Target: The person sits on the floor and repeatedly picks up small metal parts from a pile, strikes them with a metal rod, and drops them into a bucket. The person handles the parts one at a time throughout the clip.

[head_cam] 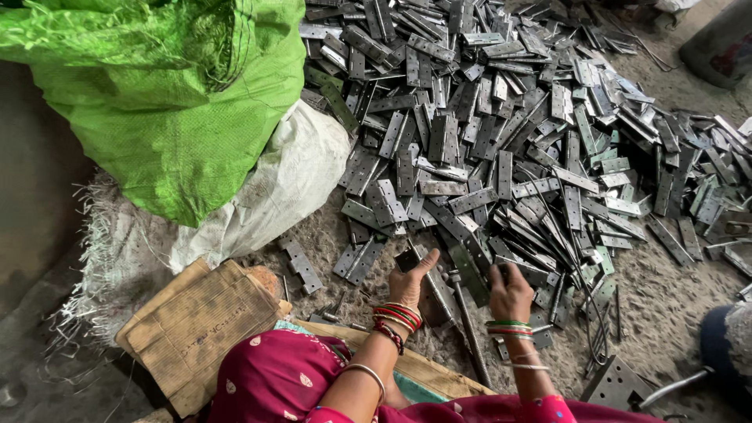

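Sorting hinges at the edge of the pile

The left hand (407,283) pinched a dark hinge leaf (406,259) between thumb and fingers, at the pile's 6 o'clock edge. The right hand (510,293) was closed over a leaf at 3 o'clock from the left; how tightly it held could not be told. A thin rod (468,325) lay on the ground between the two wrists. The pile of hinges (501,133) spread toward 12 o'clock, a green sack (172,94) at 10 o'clock. The step looked like picking and pairing leaves; the next move would call for lining up the knuckles squarely.
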